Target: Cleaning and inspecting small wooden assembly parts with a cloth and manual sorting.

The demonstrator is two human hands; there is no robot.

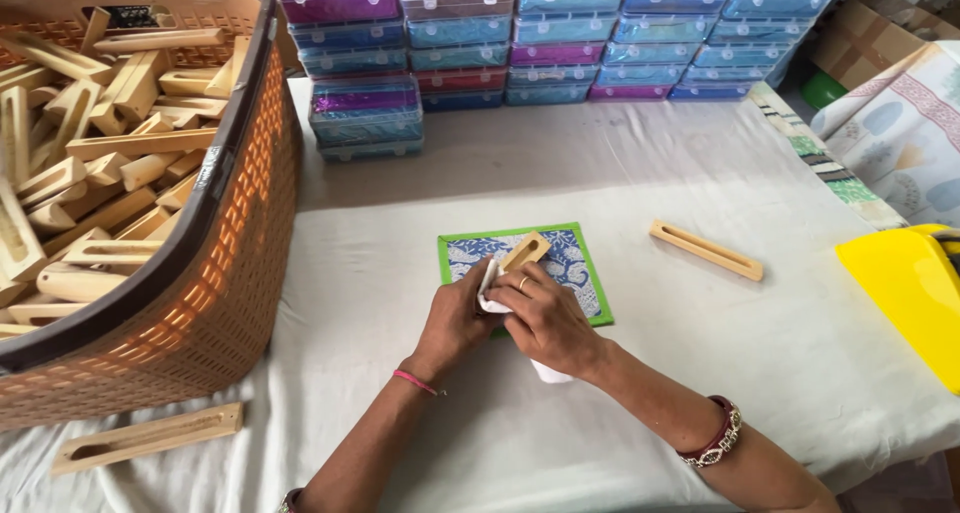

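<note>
Both hands are clutching together: left hand [457, 318] and right hand [545, 318] gripping a slotted wooden piece [525, 251] and white cloth [490, 291] over the blue patterned mat [575, 263] on the worktop [640, 183].

basket [230, 273] blocks left, open cloth [700, 173] ahead

Both hands [505, 318] gripping wooden piece [526, 250], white cloth [490, 295]

Slotted wooden piece [526, 250] and white cloth [490, 295] on the patterned mat

The pale wood is tilted diagonally, its lower end wrapped in the crumpled cloth, over the green-bordered blue mat [575, 258].
</note>
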